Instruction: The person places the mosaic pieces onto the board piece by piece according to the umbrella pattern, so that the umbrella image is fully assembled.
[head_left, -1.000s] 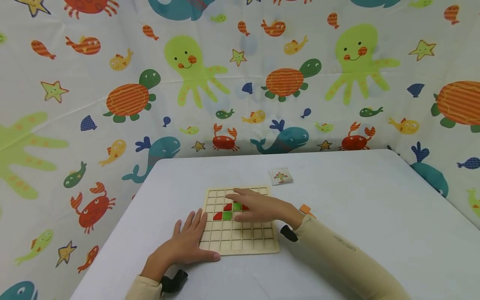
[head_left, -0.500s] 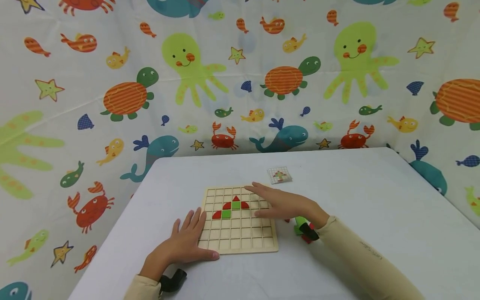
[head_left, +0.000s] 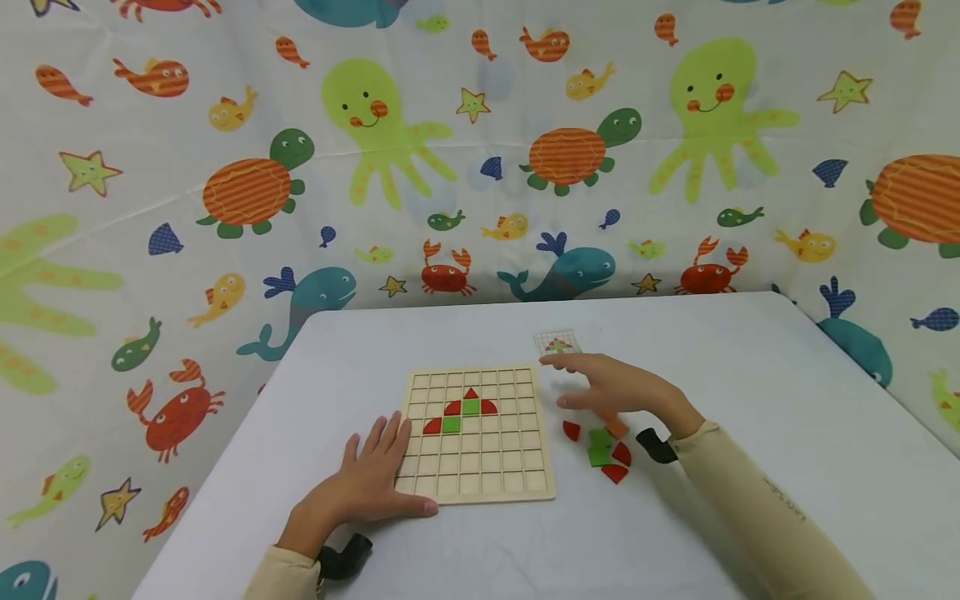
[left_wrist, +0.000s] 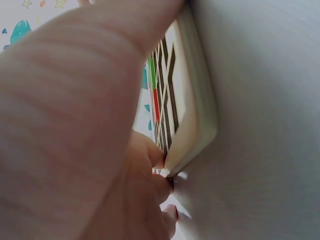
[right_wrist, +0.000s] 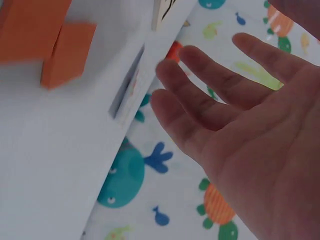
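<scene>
My left hand (head_left: 360, 490) rests at the left edge of a wooden grid board (head_left: 480, 475), fingers spread along its side and thumb at the near left corner. On the board sit a red triangle (head_left: 471, 393), two green squares (head_left: 451, 424) and several red rounded pieces (head_left: 432, 427). My right hand (head_left: 618, 386) hovers right of the board with fingers extended and nothing in them. Below it lie loose pieces: orange ones (head_left: 617, 428), green ones (head_left: 599, 450) and red ones (head_left: 615, 473). In the right wrist view, orange pieces (right_wrist: 69, 57) show beside the bare palm.
A small card (head_left: 557, 340) with a printed grid and coloured figure lies behind the board, partly covered by the right fingertips. The white table (head_left: 750, 400) extends to the right. A sea-animal curtain (head_left: 480, 183) hangs behind.
My right hand has moved right, off the board, uncovering the red and green pieces set there and then the loose pieces beside it. The left hand has stayed at the board's edge.
</scene>
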